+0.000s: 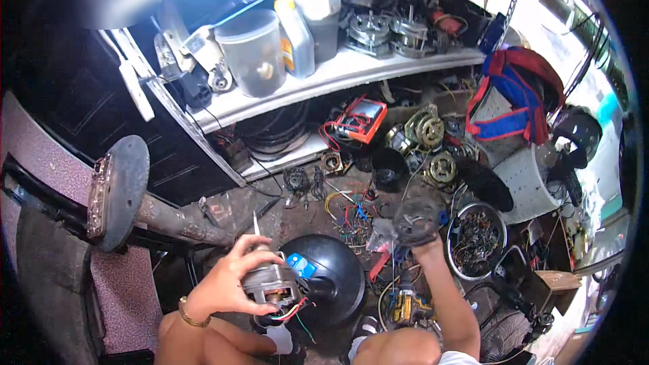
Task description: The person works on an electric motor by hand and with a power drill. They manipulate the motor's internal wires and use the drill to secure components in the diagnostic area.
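My left hand [238, 274] is wrapped round a grey metal electric fan motor [272, 282]. Its thin shaft points up, and coloured wires [294, 311] trail from its lower side. Right beside the motor is a round black fan base [341, 284] with a blue label on top. My right hand [426, 250] reaches forward to a dark, see-through round container or bag [415, 222] on the floor; its fingers are hidden there. A small clear plastic bag [382, 235] lies left of that hand. A yellow and black power drill [410, 307] is nearer me.
A metal bowl of small parts [477, 240] stands at the right. Loose coloured wires [348, 216] and several motors [426, 128] cover the floor ahead. A white shelf [324, 74] bears containers. An orange multimeter [362, 120] sits below it. A rusty round-plated stand [128, 192] juts in from the left.
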### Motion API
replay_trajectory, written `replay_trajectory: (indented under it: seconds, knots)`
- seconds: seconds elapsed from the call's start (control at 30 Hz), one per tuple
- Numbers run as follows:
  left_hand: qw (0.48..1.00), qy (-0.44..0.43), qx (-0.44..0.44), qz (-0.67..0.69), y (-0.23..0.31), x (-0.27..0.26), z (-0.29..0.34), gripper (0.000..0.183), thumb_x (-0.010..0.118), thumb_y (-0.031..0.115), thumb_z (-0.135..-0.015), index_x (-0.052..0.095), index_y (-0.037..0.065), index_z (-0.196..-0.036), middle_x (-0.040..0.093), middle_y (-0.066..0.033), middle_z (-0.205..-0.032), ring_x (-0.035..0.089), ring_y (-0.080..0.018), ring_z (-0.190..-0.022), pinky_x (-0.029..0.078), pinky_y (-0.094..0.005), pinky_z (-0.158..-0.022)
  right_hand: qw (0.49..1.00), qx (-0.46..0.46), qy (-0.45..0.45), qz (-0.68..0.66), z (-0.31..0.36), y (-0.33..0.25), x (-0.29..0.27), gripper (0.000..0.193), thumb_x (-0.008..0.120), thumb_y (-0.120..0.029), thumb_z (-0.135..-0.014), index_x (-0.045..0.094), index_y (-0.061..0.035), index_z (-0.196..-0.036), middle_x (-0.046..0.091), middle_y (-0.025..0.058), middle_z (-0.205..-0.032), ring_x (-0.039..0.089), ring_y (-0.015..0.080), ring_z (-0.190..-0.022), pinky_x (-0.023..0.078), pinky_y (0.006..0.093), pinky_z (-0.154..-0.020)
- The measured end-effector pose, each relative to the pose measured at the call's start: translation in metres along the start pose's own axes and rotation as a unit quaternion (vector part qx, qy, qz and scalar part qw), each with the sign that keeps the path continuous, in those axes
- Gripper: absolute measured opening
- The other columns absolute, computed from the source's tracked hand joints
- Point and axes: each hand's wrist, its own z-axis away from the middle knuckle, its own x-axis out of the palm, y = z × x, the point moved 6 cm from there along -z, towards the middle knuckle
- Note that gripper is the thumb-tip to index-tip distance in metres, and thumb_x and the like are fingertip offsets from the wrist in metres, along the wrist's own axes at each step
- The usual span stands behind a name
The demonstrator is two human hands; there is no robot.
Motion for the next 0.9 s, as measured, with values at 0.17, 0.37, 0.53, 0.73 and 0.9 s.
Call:
replay_trajectory:
  seconds: [0.17, 0.37, 0.53, 0.73, 0.9]
  knots:
    - [1.000, -0.003, 0.008, 0.030, 0.009, 0.007, 0.005, 0.066, 0.087, 0.035, -0.054, 0.063, 0.012, -0.112, 0.046, -0.0174, -0.127, 0.050, -0.0337, -0.118, 0.044, -0.0428, -0.098, 0.987, -0.124, -0.036, -0.093, 0.022, -0.059, 0.002, 0.044, 0.056, -0.041, -0.086, 0.058, -0.0145, -0.121, 0.060, 0.0087, -0.123, 0.056, 0.0304, -0.113, 0.044, 0.0503, -0.098]
    - [0.998, -0.011, 0.053, -0.011, 0.010, 0.020, 0.005, 0.067, 0.082, 0.042, -0.059, 0.059, 0.020, -0.118, 0.043, -0.0144, -0.131, 0.060, -0.0375, -0.103, 0.051, -0.0431, -0.087, 0.990, -0.131, -0.049, -0.035, 0.041, -0.104, 0.056, 0.043, 0.062, -0.037, -0.085, 0.058, -0.0101, -0.118, 0.063, 0.0091, -0.117, 0.060, 0.0292, -0.105, 0.050, 0.0471, -0.086]
    - [0.999, -0.005, 0.050, -0.019, 0.011, 0.018, 0.015, 0.067, 0.082, 0.041, -0.060, 0.058, 0.021, -0.119, 0.043, -0.0133, -0.130, 0.061, -0.0373, -0.100, 0.051, -0.0434, -0.085, 0.963, -0.075, -0.128, 0.224, 0.028, -0.062, 0.181, 0.022, 0.064, -0.022, -0.087, 0.062, -0.0100, -0.105, 0.067, 0.0041, -0.094, 0.065, 0.0159, -0.076, 0.053, 0.0306, -0.053]
    - [0.999, -0.010, 0.037, -0.024, 0.007, 0.016, 0.016, 0.067, 0.080, 0.042, -0.061, 0.057, 0.023, -0.120, 0.042, -0.0126, -0.131, 0.062, -0.0379, -0.098, 0.053, -0.0442, -0.083, 0.778, 0.026, -0.384, 0.497, 0.075, 0.009, 0.418, 0.023, 0.068, -0.031, -0.083, 0.059, -0.0120, -0.090, 0.056, -0.0034, -0.069, 0.053, 0.0090, -0.051, 0.041, 0.0232, -0.040]
    - [0.999, -0.022, 0.044, -0.006, 0.014, 0.015, 0.010, 0.065, 0.082, 0.038, -0.060, 0.059, 0.019, -0.119, 0.044, -0.0137, -0.130, 0.060, -0.0356, -0.104, 0.050, -0.0415, -0.089, 0.563, -0.451, -0.485, 0.494, 0.072, 0.010, 0.605, 0.057, 0.071, -0.026, -0.082, 0.048, -0.0017, -0.128, 0.058, 0.0151, -0.124, 0.052, 0.0263, -0.116, 0.041, 0.0404, -0.101]
